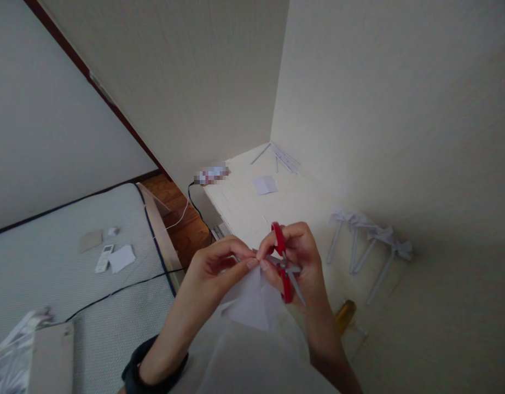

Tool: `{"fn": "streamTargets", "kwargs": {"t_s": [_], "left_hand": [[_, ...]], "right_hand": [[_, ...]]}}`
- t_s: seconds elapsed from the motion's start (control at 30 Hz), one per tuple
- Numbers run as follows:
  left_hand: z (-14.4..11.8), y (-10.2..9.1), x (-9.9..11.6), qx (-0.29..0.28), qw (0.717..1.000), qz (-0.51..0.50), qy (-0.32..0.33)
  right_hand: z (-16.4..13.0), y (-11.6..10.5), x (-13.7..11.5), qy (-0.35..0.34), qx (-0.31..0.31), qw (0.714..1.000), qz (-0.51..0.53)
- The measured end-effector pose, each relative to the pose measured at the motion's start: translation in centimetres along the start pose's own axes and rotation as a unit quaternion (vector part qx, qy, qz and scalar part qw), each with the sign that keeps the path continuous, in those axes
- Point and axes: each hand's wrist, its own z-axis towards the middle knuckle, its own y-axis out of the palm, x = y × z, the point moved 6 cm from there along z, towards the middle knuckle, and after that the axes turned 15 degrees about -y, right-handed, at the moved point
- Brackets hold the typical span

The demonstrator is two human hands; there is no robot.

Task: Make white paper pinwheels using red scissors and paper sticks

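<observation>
- Landmark: the white desk [252,210] set in the corner of the room; all positions below refer to it.
- The right hand [299,262] is above the near edge of the desk, fingers closed through the loops of the red scissors [284,262]. The long axis of the scissors runs near-vertical in the view, handles up, blades pointing down and slightly right.
- The blades appear nearly together; the view is too blurred to confirm it.
- The left hand [219,265] is just left of the right hand, thumb and forefinger pinched on the top edge of the white paper [250,306].
- The paper hangs down from that pinch, toward the person. It lies to the left of the blades and below them, touching or just beside them. Both hands meet at its upper edge; the left hand alone carries it.
- On the desk's right part lie rolled paper sticks [369,241]; a folded paper square [265,185] lies toward the far corner.
</observation>
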Motion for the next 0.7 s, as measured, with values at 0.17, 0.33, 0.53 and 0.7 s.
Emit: {"fn": "streamTargets", "kwargs": {"t_s": [0.17,0.33,0.53,0.7], "left_hand": [[0.12,-0.30,-0.23,0.000,1.000,-0.004,0.008],[-0.12,-0.43,0.13,0.017,0.999,0.034,0.036],[-0.47,-0.35,0.39,0.034,0.995,0.084,0.047],[-0.58,-0.19,0.56,0.034,0.995,0.080,0.041]], "right_hand": [[-0.17,-0.22,0.31,0.027,-0.002,1.000,0.001],[-0.04,-0.23,0.34,0.020,-0.006,1.000,-0.017],[0.10,-0.05,0.39,0.029,0.000,0.999,-0.037],[0.13,0.09,0.38,0.045,0.001,0.999,-0.021]]}}
